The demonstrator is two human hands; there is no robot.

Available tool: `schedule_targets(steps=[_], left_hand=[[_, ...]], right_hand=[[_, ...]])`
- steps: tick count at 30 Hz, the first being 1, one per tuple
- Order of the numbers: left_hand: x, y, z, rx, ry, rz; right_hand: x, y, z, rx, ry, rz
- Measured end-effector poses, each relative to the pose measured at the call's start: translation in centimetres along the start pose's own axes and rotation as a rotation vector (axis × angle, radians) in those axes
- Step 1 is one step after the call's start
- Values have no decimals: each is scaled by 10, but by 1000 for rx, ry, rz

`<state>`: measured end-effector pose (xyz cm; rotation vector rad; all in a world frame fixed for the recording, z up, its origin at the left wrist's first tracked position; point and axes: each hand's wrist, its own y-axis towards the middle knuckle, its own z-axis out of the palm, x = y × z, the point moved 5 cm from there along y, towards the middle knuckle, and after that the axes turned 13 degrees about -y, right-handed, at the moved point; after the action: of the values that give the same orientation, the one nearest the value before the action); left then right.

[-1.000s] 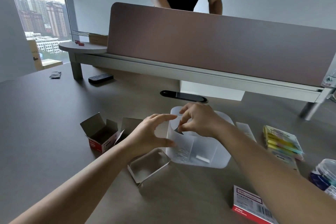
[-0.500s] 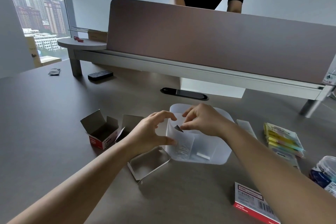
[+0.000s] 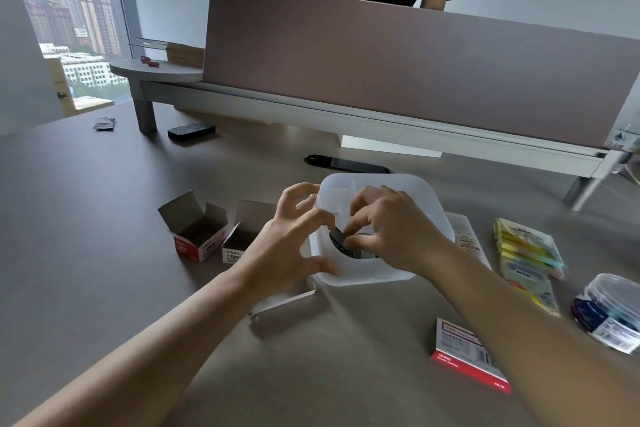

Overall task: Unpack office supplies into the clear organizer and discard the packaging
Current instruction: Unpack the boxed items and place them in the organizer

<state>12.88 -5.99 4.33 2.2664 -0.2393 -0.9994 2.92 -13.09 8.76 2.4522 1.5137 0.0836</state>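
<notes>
A small dark item (image 3: pixel 338 236) is pinched by the right hand (image 3: pixel 391 232) inside the clear organizer (image 3: pixel 375 180), apparently for placement. The organizer is steadied by the left hand (image 3: pixel 287 246), fingers spread and partly curled against its wall. Emptied boxes (image 3: pixel 197 229) lie left of that hand.

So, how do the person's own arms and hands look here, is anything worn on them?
Both arms are bare as far as the picture shows: no sleeves, gloves, watch or bracelet. The left hand and the right hand show no rings on the fingers that can be seen. Nails look short and unpainted.
</notes>
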Motion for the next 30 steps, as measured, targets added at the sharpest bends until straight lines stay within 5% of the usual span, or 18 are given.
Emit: schedule_targets(steps=[12, 23, 30], left_hand=[[1, 0, 0, -35, 5, 8], [8, 3, -2, -33, 10, 46], [11, 10, -5, 28, 2, -81]], right_hand=[[0, 2, 2, -75, 51, 45], [-34, -17, -19, -272, 437, 220], [-40, -20, -14, -141, 86, 104]])
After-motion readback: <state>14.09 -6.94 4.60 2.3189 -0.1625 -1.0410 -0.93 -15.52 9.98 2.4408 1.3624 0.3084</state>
